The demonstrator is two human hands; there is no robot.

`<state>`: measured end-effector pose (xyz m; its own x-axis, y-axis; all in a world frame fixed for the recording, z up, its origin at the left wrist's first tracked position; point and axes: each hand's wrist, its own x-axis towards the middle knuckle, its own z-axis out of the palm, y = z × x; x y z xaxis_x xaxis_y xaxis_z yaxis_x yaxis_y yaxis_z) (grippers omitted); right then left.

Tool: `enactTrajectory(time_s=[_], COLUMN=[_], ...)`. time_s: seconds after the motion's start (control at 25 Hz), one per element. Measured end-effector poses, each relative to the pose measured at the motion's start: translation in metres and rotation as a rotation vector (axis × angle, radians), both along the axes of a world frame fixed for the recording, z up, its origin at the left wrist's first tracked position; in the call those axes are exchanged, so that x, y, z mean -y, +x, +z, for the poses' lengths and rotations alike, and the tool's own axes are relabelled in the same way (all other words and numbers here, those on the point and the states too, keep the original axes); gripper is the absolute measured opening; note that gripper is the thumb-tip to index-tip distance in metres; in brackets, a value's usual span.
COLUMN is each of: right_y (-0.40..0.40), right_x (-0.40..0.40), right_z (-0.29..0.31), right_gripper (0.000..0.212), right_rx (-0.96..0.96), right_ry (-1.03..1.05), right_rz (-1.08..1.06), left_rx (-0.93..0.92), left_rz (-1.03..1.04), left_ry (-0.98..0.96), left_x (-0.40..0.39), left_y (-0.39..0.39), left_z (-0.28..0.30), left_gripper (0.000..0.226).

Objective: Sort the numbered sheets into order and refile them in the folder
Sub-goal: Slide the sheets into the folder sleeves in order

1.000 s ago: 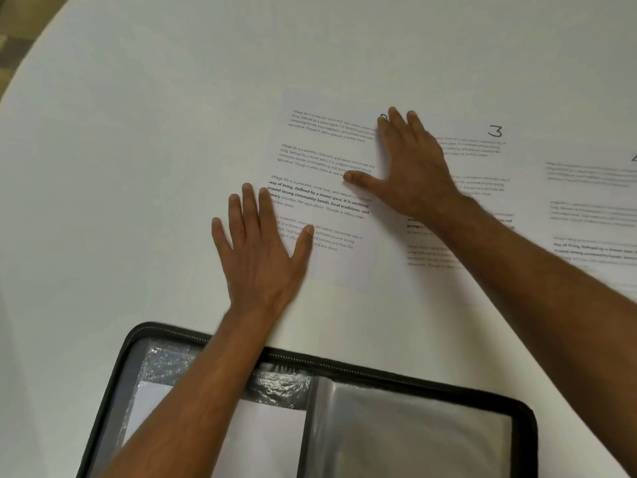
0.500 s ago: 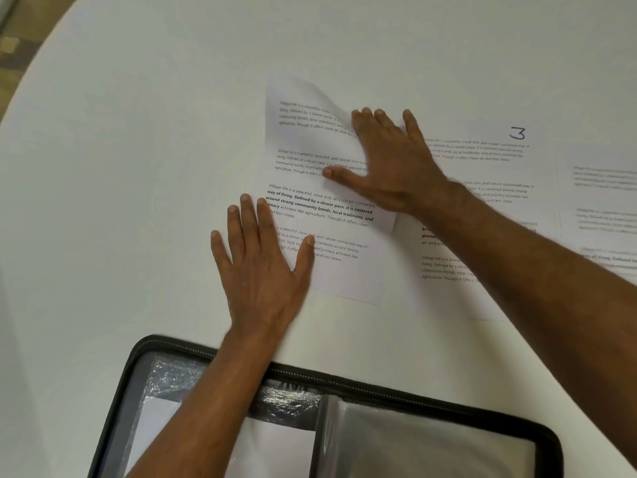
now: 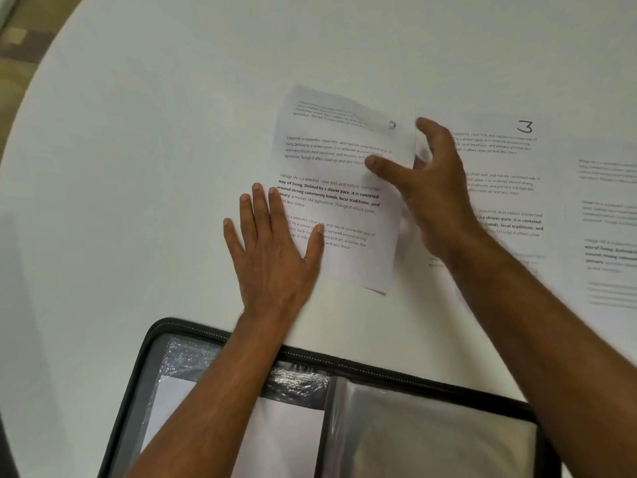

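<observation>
Right hand [image 3: 437,188] pinches the lifted sheet [image 3: 331,188], left hand [image 3: 272,250] pressing flat on its edge.

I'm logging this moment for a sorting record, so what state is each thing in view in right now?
left sheet: right edge lifted and curled, the rest on the table.
left hand: flat, pressing the left sheet's near-left part.
right hand: pinches the left sheet's raised right edge.
sheet marked 3: lying flat, face up.
far-right sheet: flat, partly out of frame.
folder: open, clear sleeves showing.
</observation>
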<state>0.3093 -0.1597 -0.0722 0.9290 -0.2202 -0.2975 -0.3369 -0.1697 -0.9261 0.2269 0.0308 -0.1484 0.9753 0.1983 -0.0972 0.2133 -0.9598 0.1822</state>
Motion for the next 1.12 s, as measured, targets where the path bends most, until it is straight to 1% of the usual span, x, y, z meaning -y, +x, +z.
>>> enactTrajectory(time_s=[0.04, 0.08, 0.16, 0.2, 0.24, 0.32, 0.36, 0.44, 0.52, 0.6, 0.68, 0.76, 0.84, 0.88, 0.96, 1.0, 1.04, 1.12], right_y=[-0.006, -0.010, -0.017, -0.018, -0.017, -0.014, -0.015, -0.018, -0.025, -0.039, -0.056, -0.079, -0.105, -0.121, -0.153, -0.169, -0.183, -0.208], right_x=[-0.006, -0.012, -0.023, -0.026, -0.028, -0.027, -0.024, -0.015, -0.004, 0.010, 0.026, 0.043, 0.059, 0.066, 0.079, 0.084, 0.089, 0.100], right_z=[0.000, 0.001, -0.001, -0.003, -0.005, -0.010, -0.010, -0.010, -0.006, -0.001, 0.003, 0.010, 0.016, 0.019, 0.021, 0.021, 0.021, 0.020], right_gripper=[0.089, 0.088, 0.082, 0.072, 0.057, 0.030, 0.025, 0.024, 0.024, 0.024, 0.023, 0.023, 0.025, 0.025, 0.025, 0.025, 0.026, 0.031], right_rx=[-0.042, -0.068, -0.085, -0.086, -0.087, -0.089, -0.092, -0.075, -0.047, -0.035, -0.022, -0.008, -0.001, -0.001, -0.006, -0.017, -0.027, -0.034], right_ry=[0.153, 0.248, 0.306, 0.286, 0.227, 0.032, -0.042, -0.143, -0.181, -0.113, 0.009, 0.125, 0.228, 0.263, 0.299, 0.304, 0.301, 0.288], right_rz=[-0.138, -0.239, -0.302, -0.290, -0.256, -0.145, -0.095, -0.057, -0.052, -0.064, -0.096, -0.148, -0.218, -0.244, -0.267, -0.278, -0.290, -0.327], left_rx=[0.001, 0.002, 0.003, 0.004, 0.007, 0.014, 0.017, 0.013, -0.006, -0.022, 0.006, 0.043, 0.002, -0.047, -0.110, -0.118, -0.124, -0.109], left_rz=[0.001, 0.003, 0.006, 0.003, -0.003, -0.020, -0.026, -0.037, -0.064, -0.098, -0.098, -0.024, 0.137, 0.220, 0.310, 0.322, 0.313, 0.252], left_ry=[-0.004, -0.007, -0.012, -0.021, -0.039, -0.120, -0.178, -0.262, -0.279, -0.302, -0.393, -0.567, -0.840, -0.989, -1.240, -1.294, -1.316, -1.280], left_x=[0.000, 0.000, 0.001, 0.001, 0.001, -0.004, -0.006, -0.008, -0.005, 0.000, 0.008, 0.019, 0.029, 0.033, 0.036, 0.037, 0.038, 0.040], left_y=[0.000, 0.000, 0.000, 0.001, 0.001, -0.001, -0.003, -0.011, -0.024, -0.041, -0.059, -0.075, -0.086, -0.091, -0.103, -0.111, -0.120, -0.142], left_z=[0.000, -0.001, 0.000, 0.000, 0.001, 0.003, 0.005, 0.009, 0.013, 0.019, 0.029, 0.046, 0.064, 0.072, 0.080, 0.082, 0.083, 0.081], left_gripper=[0.087, 0.087, 0.086, 0.085, 0.084, 0.081, 0.080, 0.079, 0.077, 0.076, 0.075, 0.075, 0.070, 0.064, 0.040, 0.028, 0.020, 0.019])
